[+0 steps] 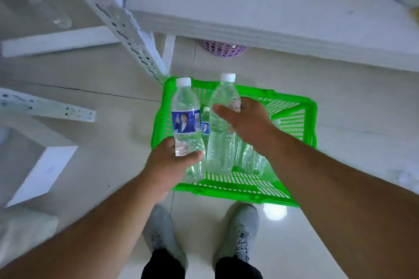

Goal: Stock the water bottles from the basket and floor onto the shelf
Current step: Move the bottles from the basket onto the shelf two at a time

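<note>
Green slatted plastic basket (292, 106) on pale floor tiles (118, 120), just before the person's grey shoes (158, 229). Left hand (172, 165): fingers curled round the base of a labelled water bottle (186, 118), white cap up, raised above the basket's left edge. Right hand (247, 120): grasps a second bottle (223, 124) at its upper body, cap up, over the basket. More bottles (251, 161) remain inside the basket. White shelf (260, 7) beyond; purple perforated bin (223, 48) beneath it.
</note>
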Motion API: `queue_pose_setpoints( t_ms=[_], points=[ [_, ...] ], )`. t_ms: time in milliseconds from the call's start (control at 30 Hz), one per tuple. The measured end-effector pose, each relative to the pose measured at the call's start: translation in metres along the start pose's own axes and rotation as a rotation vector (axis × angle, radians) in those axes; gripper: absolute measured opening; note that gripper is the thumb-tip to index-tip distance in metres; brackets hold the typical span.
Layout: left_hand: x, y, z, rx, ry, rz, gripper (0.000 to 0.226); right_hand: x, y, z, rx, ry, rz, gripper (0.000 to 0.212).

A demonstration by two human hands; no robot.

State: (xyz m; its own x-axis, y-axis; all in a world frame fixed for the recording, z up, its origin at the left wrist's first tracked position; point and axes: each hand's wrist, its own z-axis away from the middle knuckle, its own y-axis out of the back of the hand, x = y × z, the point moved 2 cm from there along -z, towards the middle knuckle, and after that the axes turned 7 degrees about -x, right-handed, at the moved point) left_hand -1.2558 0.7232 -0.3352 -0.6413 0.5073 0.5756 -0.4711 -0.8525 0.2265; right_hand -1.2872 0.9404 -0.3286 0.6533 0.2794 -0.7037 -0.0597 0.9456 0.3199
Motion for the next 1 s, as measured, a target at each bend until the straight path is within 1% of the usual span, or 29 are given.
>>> queue_pose_setpoints(
  t_ms=[167, 267, 333, 433, 533, 633, 900, 1000],
  points=[
    [0.088, 0.035, 0.125, 0.012, -0.109, -0.012, 0.058, -0.109, 0.054, 0.112, 0.079, 0.12, -0.09, 0.03],
    [0.137, 0.057, 0.211, 0.05, -0.178, -0.05, 0.04, -0.174, 0.084, 0.188, 0.126, 0.193, -0.075, 0.039],
    [0.166, 0.071, 0.267, 0.071, -0.231, -0.078, 0.034, -0.216, 0.103, 0.24, 0.139, 0.222, -0.059, 0.045],
    [0.2, 0.089, 0.343, 0.074, -0.296, -0.095, 0.033, -0.271, 0.126, 0.317, 0.141, 0.275, -0.055, 0.044],
    [0.225, 0.106, 0.405, 0.058, -0.371, -0.061, 0.035, -0.321, 0.143, 0.389, 0.158, 0.348, -0.059, 0.042],
    [0.243, 0.123, 0.455, 0.035, -0.456, -0.033, 0.037, -0.356, 0.154, 0.45, 0.212, 0.411, -0.073, 0.042],
    [0.288, 0.152, 0.555, 0.003, -0.691, -0.029, 0.038, -0.418, 0.165, 0.567, 0.375, 0.543, -0.05, 0.056],
    [0.302, 0.153, 0.581, 0.009, -0.762, -0.021, 0.039, -0.434, 0.173, 0.595, 0.401, 0.588, -0.053, 0.049]
  ],
)
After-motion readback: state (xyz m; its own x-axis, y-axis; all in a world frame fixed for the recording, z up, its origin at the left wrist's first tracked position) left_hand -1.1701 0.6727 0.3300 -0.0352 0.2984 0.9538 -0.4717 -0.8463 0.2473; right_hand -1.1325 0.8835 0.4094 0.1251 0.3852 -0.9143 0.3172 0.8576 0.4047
